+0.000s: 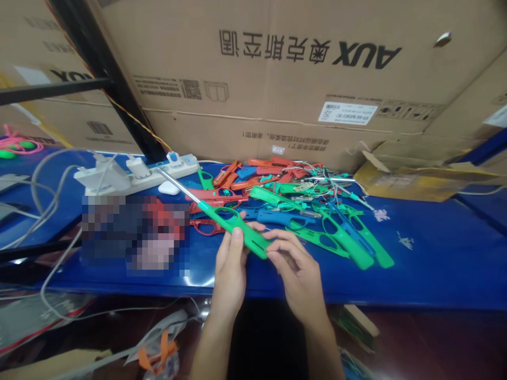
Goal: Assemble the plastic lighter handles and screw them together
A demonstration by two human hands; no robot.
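Observation:
My left hand [230, 269] grips a green plastic lighter body [237, 227] with a long metal tube [178, 184] pointing up and to the left. My right hand [297, 269] pinches the lower end of the same green body with fingertips. Both hands hover over the front edge of the blue table [428, 264]. Just behind them lies a pile of lighter shells [293, 200] in red, blue and green, some with thin wires.
A white power strip [130, 171] with plugs and cables sits at the back left. Large cardboard boxes [277, 79] wall the rear of the table. A torn cardboard piece [415, 179] lies at the right. A blurred patch covers part of the table's left side.

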